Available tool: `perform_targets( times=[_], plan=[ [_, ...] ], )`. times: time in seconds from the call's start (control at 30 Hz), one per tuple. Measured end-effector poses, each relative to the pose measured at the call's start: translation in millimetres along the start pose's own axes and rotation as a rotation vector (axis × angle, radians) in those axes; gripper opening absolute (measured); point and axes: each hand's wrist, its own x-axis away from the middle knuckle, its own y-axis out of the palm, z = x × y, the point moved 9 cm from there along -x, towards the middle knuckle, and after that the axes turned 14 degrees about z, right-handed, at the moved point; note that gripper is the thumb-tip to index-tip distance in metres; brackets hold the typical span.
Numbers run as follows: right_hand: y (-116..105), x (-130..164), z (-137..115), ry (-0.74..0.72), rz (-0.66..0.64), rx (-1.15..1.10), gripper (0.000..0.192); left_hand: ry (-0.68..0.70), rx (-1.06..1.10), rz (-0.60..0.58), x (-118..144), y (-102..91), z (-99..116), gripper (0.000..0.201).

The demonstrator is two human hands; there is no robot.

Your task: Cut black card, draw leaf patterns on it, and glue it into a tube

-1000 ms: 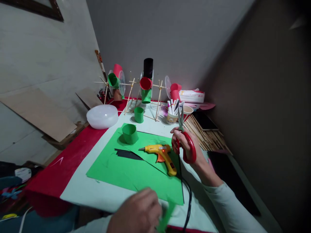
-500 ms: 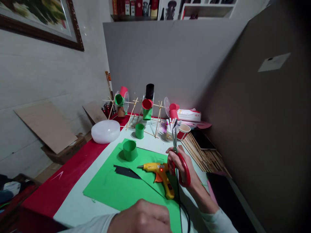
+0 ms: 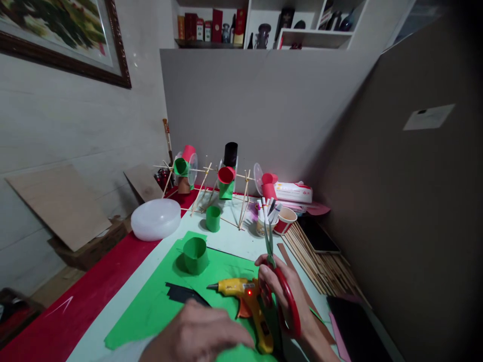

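Observation:
My right hand [image 3: 281,286] grips the red-handled scissors [image 3: 284,296], their nearly closed blades pointing up and away. Just left of it lies a yellow hot glue gun [image 3: 241,287] with a red light lit, its nozzle toward the left. My left hand [image 3: 198,329], slightly blurred, hovers over the green sheet [image 3: 147,296] near the glue gun. Its fingers look loosely stretched and nothing shows in them, though its underside is hidden. Beyond it are black paper strips [image 3: 183,292], partly covered by that hand. A green paper ring [image 3: 195,256] stands on the sheet, and a smaller green ring [image 3: 213,219] behind it.
Stick frames [image 3: 244,201] carrying coloured paper tubes [image 3: 226,176] stand at the back. A translucent white round container [image 3: 156,219] sits at left. A cup of markers [image 3: 266,221], a paper cup [image 3: 286,220] and bamboo sticks [image 3: 320,261] are at right, near a grey partition [image 3: 377,191].
My left hand has moved up and leftward over the green sheet, its fingers loosening. The right hand still holds the scissors. The view has tilted up a little, so the table things appear lower.

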Motion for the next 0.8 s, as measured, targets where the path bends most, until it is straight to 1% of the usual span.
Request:
perform_targets(
  times=[0.03,0.1,0.13,0.17,0.2,0.27,0.33,0.4,0.53,0.6,0.67,0.73,0.8],
  plan=[
    [-1,0,0,0.005,0.001,0.003,0.039,-0.021,-0.018,0.070,-7,-17.3,-1,0.034],
    [-1,1,1,0.020,0.001,0.014,0.038,-0.108,-0.139,0.410,-20,-71.8,-9,0.024],
    [-2,2,1,0.028,-0.001,0.018,0.037,-0.169,-0.180,0.519,-25,-93.3,-16,0.019],
    [-1,2,1,0.036,-0.008,0.020,0.036,-0.276,-0.191,0.553,-28,-107.7,-29,0.017],
    [0,3,1,0.041,-0.018,0.019,0.035,-0.301,-0.180,0.572,-33,-119.1,-36,0.020],
    [1,3,1,0.047,-0.025,0.017,0.035,-0.327,-0.167,0.596,-38,-135.6,-51,0.021],
    [0,2,2,0.040,-0.006,0.013,0.036,-0.342,-0.147,0.585,-40,-141.5,-66,0.026],
    [0,1,4,0.039,0.001,0.008,0.037,-0.342,-0.139,0.569,-40,-140.8,-77,0.028],
    [-1,0,8,0.058,0.006,0.000,0.040,-0.309,-0.182,0.564,-41,-135.1,-91,0.023],
    [-3,-1,8,0.063,0.026,0.002,0.040,-0.317,-0.192,0.558,-41,-132.0,-99,0.020],
    [-3,-1,7,0.062,0.028,0.008,0.040,-0.364,-0.202,0.528,-39,-128.1,-110,0.023],
    [-2,0,7,0.052,0.026,0.030,0.039,-0.430,-0.234,0.473,-34,-123.1,-123,0.031],
    [-1,1,6,0.039,0.021,0.054,0.039,-0.484,-0.281,0.409,-29,-118.1,-134,0.034]
  ],
)
